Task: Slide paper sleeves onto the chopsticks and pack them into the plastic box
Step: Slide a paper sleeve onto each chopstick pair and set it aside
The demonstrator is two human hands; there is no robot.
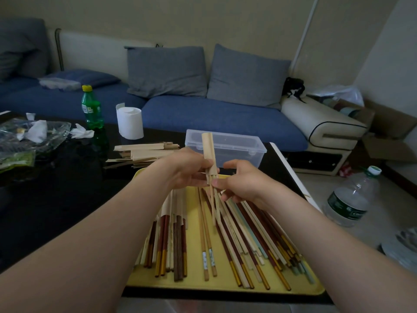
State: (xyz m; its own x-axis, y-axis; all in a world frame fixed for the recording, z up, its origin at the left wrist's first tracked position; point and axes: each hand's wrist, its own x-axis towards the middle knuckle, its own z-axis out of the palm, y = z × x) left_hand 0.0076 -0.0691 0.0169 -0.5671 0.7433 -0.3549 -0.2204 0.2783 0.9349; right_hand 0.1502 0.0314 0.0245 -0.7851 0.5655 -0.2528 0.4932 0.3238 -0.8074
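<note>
I have the left hand (pixel 187 168) curled round the lower end of a tan paper sleeve (pixel 208 152), thumb on the near face and fingers behind it. The sleeve stands almost upright above the tray. The right hand (pixel 243 184) is just beside it, thumb and forefinger pinching a pale pair of chopsticks (pixel 214 204) right below the sleeve's mouth. The upper part of the pair is inside the sleeve, and the rest slants down toward me over the tray. From here I cannot tell how far in they reach.

Under both hands lies the yellow tray (pixel 194 283). Bare chopsticks (pixel 248 233) in red, brown, cream and pale blue are fanned across its right half, and some have gold ends. On its left half I see several sleeved pairs (pixel 173 206) lying side by side with their handles pointing at me.

Beyond the tray the clear plastic box (pixel 239 152) sits open-topped on the black table (pixel 56 199), behind the held sleeve. A loose stack of spare sleeves (pixel 144 152) lies to its left. Farther back on the table are a white paper roll (pixel 130 123) and a green bottle (pixel 91 107). A blue sofa (pixel 214 116) runs behind the table, and a large water bottle (pixel 352 199) stands on the floor to the right.
</note>
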